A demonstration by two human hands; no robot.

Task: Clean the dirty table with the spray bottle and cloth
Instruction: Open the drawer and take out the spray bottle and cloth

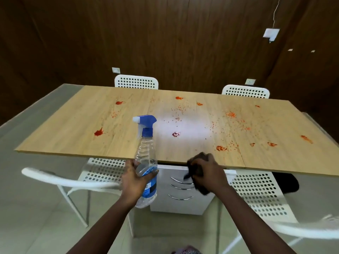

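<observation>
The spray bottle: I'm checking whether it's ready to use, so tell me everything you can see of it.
The spray bottle is clear ribbed plastic with a blue collar and a blue-and-white trigger head, its nozzle pointing left. A blue label with a barcode wraps its lower body. It stands nearly upright in the air at the table's near edge, gripped round the middle by the left hand. Liquid level cannot be judged.

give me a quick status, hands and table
Left hand grips spray bottle, upright at near edge. Right hand clutches dark cloth. Table spattered with red stains, unwiped. Nothing in the way.
</observation>
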